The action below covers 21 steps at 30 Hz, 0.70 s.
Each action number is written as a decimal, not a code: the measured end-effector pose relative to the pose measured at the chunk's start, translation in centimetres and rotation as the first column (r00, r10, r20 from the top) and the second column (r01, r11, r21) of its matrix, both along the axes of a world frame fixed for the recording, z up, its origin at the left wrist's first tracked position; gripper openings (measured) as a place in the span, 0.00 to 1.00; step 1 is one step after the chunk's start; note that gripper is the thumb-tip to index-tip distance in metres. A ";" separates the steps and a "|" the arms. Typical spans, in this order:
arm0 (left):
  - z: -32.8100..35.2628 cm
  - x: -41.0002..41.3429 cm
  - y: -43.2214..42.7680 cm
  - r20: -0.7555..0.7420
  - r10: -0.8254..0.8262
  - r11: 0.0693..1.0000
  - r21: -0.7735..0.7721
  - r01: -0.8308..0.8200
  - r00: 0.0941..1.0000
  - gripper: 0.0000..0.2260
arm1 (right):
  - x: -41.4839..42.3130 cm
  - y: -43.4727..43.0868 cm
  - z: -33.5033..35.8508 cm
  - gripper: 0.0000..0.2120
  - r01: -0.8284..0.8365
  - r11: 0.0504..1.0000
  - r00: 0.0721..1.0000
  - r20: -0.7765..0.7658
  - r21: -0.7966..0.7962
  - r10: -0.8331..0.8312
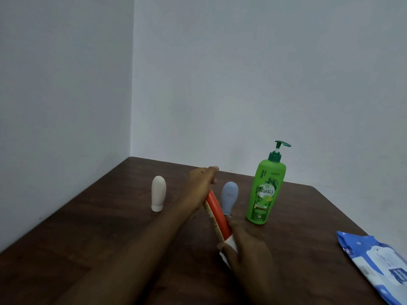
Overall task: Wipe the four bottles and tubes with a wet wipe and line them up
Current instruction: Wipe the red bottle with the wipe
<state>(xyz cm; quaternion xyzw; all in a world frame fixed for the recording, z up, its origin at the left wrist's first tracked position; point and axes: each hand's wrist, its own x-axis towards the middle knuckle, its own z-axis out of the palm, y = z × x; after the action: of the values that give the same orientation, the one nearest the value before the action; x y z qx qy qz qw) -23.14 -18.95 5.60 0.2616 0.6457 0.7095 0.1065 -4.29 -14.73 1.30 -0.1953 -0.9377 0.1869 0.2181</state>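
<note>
Left of the green pump bottle (265, 190), left hand (201, 181) and right hand (244, 245) each grip one end of the orange tube (218, 214), seemingly steadying it for wiping.

The dark brown wooden surface (88, 227) looks smooth with a dull sheen. The green plastic pump bottle (265, 190) and orange-red plastic tube (218, 214) are glossy. The white plastic tube (158, 193) and blue-grey plastic tube (229, 195) look matt. The blue-and-white wipe pack (378, 260) is shiny film.

An orange tube (217, 216) with a white lower end slants, the left hand (201, 180) gripping its top and the right hand (246, 245) its bottom. Behind it, a white tube (158, 195) and a grey-blue tube (229, 198) stand cap-down. A green pump bottle (265, 190) stands upright to their right. A blue pack of wipes (378, 260) lies flat at far right.
</note>
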 end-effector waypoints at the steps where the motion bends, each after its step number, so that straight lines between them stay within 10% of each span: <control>1: 0.0 -0.3 -0.1 0.014 -0.009 0.995 -0.099 0.010 1.000 0.13 | -0.2 -0.5 -0.1 0.32 0.017 0.999 1.000 -0.009 0.050 -0.017; 10: 0.3 -1.7 -1.1 0.385 -0.150 0.963 0.264 0.047 0.911 0.05 | -0.1 0.7 -1.3 0.28 -0.172 0.971 0.977 -0.098 0.166 0.190; 17: 1.1 -1.2 -1.2 0.361 -0.303 0.902 0.406 0.143 0.882 0.08 | -0.6 4.2 3.7 0.11 -0.202 0.883 0.925 -0.378 -0.423 0.031; 21: 1.2 -0.5 -1.2 0.327 -0.371 0.877 0.432 0.211 0.869 0.09 | -3.4 3.4 5.7 0.12 -0.165 0.972 0.803 -0.594 -0.165 0.036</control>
<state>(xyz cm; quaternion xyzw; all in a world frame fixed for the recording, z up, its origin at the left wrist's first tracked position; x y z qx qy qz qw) -23.65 -20.17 6.82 0.2229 0.4110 0.8348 0.2907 -7.70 -11.31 6.97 -0.0996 -0.8084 0.3468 0.4651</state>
